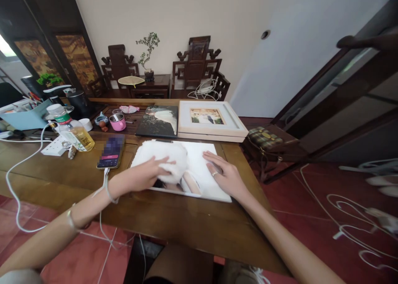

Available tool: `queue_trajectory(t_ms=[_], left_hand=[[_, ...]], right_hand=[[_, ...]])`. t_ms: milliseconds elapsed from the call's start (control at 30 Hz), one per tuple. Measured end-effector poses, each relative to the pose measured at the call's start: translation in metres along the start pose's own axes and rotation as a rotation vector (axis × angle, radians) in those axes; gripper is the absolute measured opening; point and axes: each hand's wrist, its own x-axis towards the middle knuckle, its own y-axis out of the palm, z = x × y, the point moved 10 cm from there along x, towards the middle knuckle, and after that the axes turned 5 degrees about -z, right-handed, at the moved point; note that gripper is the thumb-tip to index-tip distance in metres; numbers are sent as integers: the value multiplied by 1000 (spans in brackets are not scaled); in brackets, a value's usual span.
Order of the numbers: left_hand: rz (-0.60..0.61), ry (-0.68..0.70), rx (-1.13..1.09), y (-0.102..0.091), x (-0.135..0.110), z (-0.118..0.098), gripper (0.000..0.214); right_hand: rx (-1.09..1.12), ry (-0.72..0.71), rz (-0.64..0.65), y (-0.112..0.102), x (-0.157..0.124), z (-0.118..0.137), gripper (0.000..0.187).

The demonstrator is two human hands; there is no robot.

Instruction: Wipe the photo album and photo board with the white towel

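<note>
A photo panel [209, 185] with a mostly white picture lies flat near the table's front edge. On its left part rests a fluffy white cloth [178, 154]. My left hand [151, 171] is spread over this cloth, its fingers stretched out and partly sunk into the pile. The picture beneath the cloth is largely hidden. Flat against the right side of the panel is my right hand [226, 177], fingers extended and a ring on one of them.
Behind the panel are a dark photo board [158, 121] and white picture frames [214, 128]. To the left stand a phone [111, 152] on a cable, a pink cup [117, 122], a bottle [74, 130] and a power strip [55, 146]. A plaid bag [264, 138] is at the right.
</note>
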Motion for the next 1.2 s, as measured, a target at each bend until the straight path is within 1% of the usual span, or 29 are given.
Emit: queue_trajectory(t_ms=[67, 133, 167, 233, 300, 400, 500, 567, 600, 667, 733, 800, 900, 967, 1000, 1033, 1100, 1133, 1200], left_hand=[[-46, -28, 33, -3, 18, 27, 62], [-91, -56, 79, -5, 29, 47, 62], [-102, -65, 103, -4, 30, 52, 62], [-100, -70, 136, 0, 26, 50, 62], [-76, -55, 141, 6, 12, 33, 65], [-33, 7, 112, 17, -15, -9, 69], [3, 105, 57, 26, -38, -50, 64], [24, 144, 37, 29, -43, -64, 60], [36, 149, 37, 29, -41, -66, 60], [48, 133, 52, 27, -31, -60, 61], [32, 104, 78, 21, -14, -44, 62], [-6, 69, 105, 13, 6, -20, 62], [-62, 2, 141, 4, 31, 21, 61], [-98, -42, 164, -1, 40, 43, 60], [-114, -54, 177, -2, 42, 49, 59], [-125, -56, 190, -3, 42, 50, 58], [-118, -42, 219, 1, 37, 39, 56], [-101, -29, 234, 5, 31, 28, 56], [-58, 3, 261, 16, 17, -2, 56]], right_hand=[[-2, 7, 6, 0, 0, 0, 34], [-5, 14, 11, 0, -1, -1, 34], [-5, 15, 11, 0, -1, -1, 34], [-6, 15, 7, 0, -1, -2, 34], [-8, 15, 6, 1, -1, -2, 34], [-11, 13, 5, 1, -1, -2, 33], [-12, 14, 6, 2, -1, -3, 34], [-13, 17, 9, 2, -1, -3, 34], [-12, 17, 9, 2, -1, -3, 34], [-10, 15, 5, 1, -1, -2, 33], [-8, 12, 1, 0, -1, -1, 33], [-5, 10, -1, 0, 0, 0, 32], [5, 10, -3, -1, 0, 2, 31], [13, 13, -4, -1, 1, 2, 31], [15, 16, -4, -1, 1, 2, 32], [16, 20, -3, -1, 1, 2, 32], [15, 21, 1, 0, 1, 1, 32], [12, 20, 1, 0, 0, 1, 32], [5, 18, 1, 0, 0, 1, 33]])
